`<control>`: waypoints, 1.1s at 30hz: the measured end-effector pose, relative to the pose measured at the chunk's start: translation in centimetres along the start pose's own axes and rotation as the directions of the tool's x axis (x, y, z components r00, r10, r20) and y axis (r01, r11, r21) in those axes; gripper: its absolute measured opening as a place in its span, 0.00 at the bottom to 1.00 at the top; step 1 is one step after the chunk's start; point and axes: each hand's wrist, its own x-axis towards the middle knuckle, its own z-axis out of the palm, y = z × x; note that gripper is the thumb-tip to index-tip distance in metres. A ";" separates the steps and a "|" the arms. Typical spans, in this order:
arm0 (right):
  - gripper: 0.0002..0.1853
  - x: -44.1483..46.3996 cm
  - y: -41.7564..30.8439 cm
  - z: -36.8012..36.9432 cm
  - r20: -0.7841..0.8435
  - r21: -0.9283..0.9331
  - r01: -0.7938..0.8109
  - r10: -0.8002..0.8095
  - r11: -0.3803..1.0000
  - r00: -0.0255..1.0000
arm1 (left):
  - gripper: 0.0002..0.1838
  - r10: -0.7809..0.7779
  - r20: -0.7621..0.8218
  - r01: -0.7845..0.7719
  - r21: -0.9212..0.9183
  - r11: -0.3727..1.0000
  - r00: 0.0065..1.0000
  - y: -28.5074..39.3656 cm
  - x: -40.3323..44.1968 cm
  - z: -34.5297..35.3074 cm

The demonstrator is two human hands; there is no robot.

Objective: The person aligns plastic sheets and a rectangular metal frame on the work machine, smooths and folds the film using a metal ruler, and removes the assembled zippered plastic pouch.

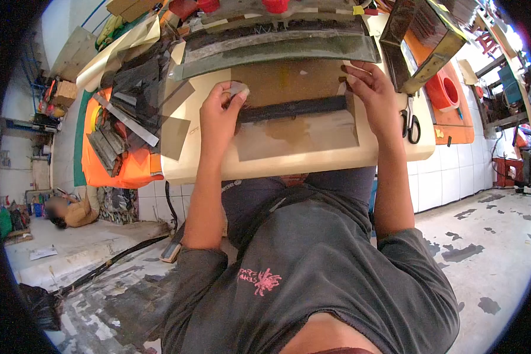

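We see the left hand (217, 112) with thumb and forefinger pinching a small pale piece (238, 88). On the right hand (376, 88), the thumb and forefinger reach in beside the far right corner of a translucent sheet (327, 137); we cannot tell whether they pinch its edge or only touch it. The sheet lies between both sets of fingers and nearer to our body, flat on the cream work surface (262, 169). A dark strip (295, 108) crosses it just below the fingertips; whether it is over or under the sheet, we cannot make out.

We judge that an uneven pull from the two hands could skew or crease the sheet. The small piece could slip if the left pinch loosens. Just beyond the fingers, a curved panel (277, 56) could be knocked if the hands push forward, and the scissors (415, 127), outward of the right wrist, could be swept aside by that forearm.

Counting, we find two hands, one translucent sheet, one dark strip, one small piece in the left pinch and one pair of scissors. Outward of the right fingers we count one boxy frame (433, 65) and one red ring (433, 94). Outward of the left fingers lies one heap of dark sheets (137, 82), too overlapped for us to count.
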 end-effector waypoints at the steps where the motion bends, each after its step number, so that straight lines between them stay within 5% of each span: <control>1: 0.27 0.4 0.3 0.0 -0.010 -0.015 0.065 -0.065 0.998 0.998 | 0.31 -0.047 -0.003 0.047 -0.050 0.998 0.999 0.3 0.5 0.1; 3: 0.25 0.8 0.1 -0.4 -0.016 -0.041 0.134 -0.135 0.990 0.991 | 0.30 -0.092 -0.004 0.091 -0.112 0.990 0.996 0.0 1.3 0.4; 8: 0.19 -0.6 0.7 -0.1 -0.067 -0.351 0.121 -0.154 0.928 0.986 | 0.22 0.135 -0.104 -0.141 -0.047 0.989 0.985 -0.9 0.7 -0.6; 12: 0.17 -3.7 -0.1 0.0 -0.134 -0.492 0.168 -0.265 0.854 0.955 | 0.23 0.086 -0.032 -0.085 0.011 0.996 0.996 -0.1 -1.8 -0.8; 14: 0.16 -5.4 -0.5 0.0 -0.103 -0.637 0.201 -0.340 0.744 0.935 | 0.23 0.263 0.007 -0.250 0.331 0.910 0.965 0.8 -3.6 -0.8; 15: 0.16 -6.1 -0.7 0.0 -0.050 -0.755 0.231 -0.405 0.614 0.913 | 0.23 0.265 0.013 -0.255 0.327 0.910 0.964 0.6 -4.0 -0.8; 17: 0.16 -7.4 -0.8 0.1 -0.006 -0.740 0.280 -0.421 0.612 0.907 | 0.23 0.491 0.114 -0.487 0.433 0.758 0.864 0.0 -4.6 -0.8; 23: 0.25 -8.9 -0.8 1.5 0.173 -0.880 0.297 -0.334 0.370 0.926 | 0.25 0.476 0.299 -0.560 0.510 0.653 0.827 -0.3 -5.9 -0.2; 33: 0.36 -5.9 0.2 2.4 0.207 -0.927 0.282 -0.290 0.246 0.934 | 0.26 0.417 0.259 -0.484 0.595 0.642 0.871 -0.4 -5.7 0.7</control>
